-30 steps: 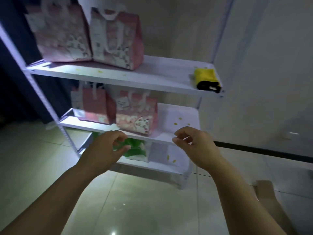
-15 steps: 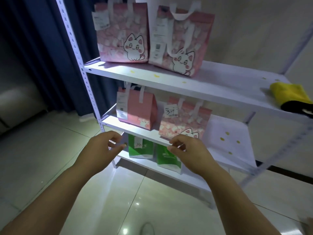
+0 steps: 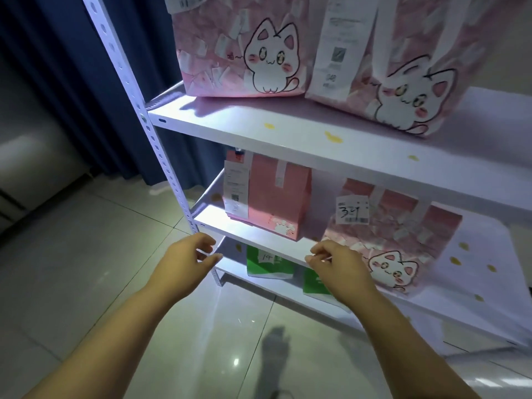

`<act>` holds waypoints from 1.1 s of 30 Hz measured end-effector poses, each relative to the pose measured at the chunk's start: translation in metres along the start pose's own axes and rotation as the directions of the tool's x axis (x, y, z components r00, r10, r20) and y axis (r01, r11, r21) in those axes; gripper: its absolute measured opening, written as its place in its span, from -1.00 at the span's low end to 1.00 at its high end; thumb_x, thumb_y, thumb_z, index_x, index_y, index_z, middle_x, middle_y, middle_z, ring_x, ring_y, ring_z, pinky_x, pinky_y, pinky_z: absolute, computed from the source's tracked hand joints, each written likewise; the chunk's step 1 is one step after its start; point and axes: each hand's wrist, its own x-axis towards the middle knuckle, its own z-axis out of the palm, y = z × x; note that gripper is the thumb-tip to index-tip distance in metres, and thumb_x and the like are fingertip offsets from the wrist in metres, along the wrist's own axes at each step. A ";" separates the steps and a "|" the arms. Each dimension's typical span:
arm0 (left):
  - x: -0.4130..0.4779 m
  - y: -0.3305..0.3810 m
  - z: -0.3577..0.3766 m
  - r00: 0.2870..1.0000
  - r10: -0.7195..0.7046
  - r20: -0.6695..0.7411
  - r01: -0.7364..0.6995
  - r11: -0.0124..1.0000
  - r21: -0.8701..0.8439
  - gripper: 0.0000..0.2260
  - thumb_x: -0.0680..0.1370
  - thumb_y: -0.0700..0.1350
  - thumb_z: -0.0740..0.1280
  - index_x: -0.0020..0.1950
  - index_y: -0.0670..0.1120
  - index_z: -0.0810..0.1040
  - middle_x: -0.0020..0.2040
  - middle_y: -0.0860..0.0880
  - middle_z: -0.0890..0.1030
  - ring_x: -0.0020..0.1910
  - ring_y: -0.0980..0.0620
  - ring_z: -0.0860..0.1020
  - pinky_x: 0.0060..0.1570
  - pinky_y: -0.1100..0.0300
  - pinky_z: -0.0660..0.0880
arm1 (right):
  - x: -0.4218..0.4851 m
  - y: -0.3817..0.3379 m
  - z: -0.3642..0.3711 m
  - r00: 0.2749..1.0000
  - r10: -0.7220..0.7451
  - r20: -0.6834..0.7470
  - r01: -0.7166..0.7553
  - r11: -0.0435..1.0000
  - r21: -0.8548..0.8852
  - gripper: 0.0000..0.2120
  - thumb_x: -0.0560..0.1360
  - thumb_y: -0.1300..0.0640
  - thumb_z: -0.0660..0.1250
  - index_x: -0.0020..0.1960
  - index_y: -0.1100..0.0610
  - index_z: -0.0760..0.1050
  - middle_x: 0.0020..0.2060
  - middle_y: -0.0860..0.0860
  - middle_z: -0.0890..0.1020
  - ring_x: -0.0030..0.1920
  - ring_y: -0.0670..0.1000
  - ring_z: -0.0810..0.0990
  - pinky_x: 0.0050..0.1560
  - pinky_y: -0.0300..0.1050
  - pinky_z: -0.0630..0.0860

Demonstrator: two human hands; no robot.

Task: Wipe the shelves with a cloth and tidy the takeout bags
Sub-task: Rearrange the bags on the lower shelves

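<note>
Just beyond right hand [image 3: 341, 270], pink cat bag [image 3: 403, 228] — yellow specks [image 3: 454, 260]

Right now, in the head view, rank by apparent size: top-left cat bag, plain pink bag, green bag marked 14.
1. top-left cat bag (nearest, cropped)
2. plain pink bag
3. green bag marked 14 (partly hidden by shelf)

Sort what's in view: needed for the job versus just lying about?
Job: shelf rack; left cat bag and right cat bag up top; plain pink bag; tagged cat bag; green bags; yellow specks; left hand, right hand, both empty.
Lying about: blue curtain; tiled floor.
</note>
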 end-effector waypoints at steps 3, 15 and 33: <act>0.034 -0.018 0.010 0.999 -0.001 0.054 0.003 1.000 -0.023 -0.78 0.49 0.00 0.37 0.11 0.02 0.52 -0.05 0.08 0.57 -0.13 0.11 0.55 -0.23 0.29 0.39 | 0.024 0.000 0.021 0.998 0.062 -0.023 -0.062 0.998 -0.020 -0.83 0.47 -0.03 0.34 0.03 -0.02 0.53 -0.19 -0.20 0.55 -0.19 -0.11 0.56 -0.11 -0.10 0.51; 0.171 -0.089 0.070 0.988 0.045 0.150 -0.037 0.998 -0.057 -0.46 0.50 -0.05 0.36 0.42 -0.14 0.27 0.37 -0.12 0.36 0.23 -0.07 0.45 0.19 0.04 0.43 | 0.105 0.016 0.121 0.931 0.280 -0.236 -0.257 0.959 0.124 -0.48 0.47 0.06 0.38 0.38 0.08 0.30 0.23 0.05 0.50 0.17 0.08 0.51 0.22 0.13 0.45; 0.236 -0.105 0.110 0.987 0.086 0.133 -0.043 0.955 -0.294 -0.66 0.52 -0.21 0.30 0.22 0.07 0.33 0.10 0.17 0.47 0.03 0.09 0.42 -0.02 0.17 0.33 | 0.163 0.043 0.144 0.913 0.260 -0.313 -0.179 0.948 0.264 -0.44 0.42 0.20 0.43 0.35 0.05 0.32 0.12 -0.03 0.49 0.09 -0.02 0.51 0.25 0.04 0.45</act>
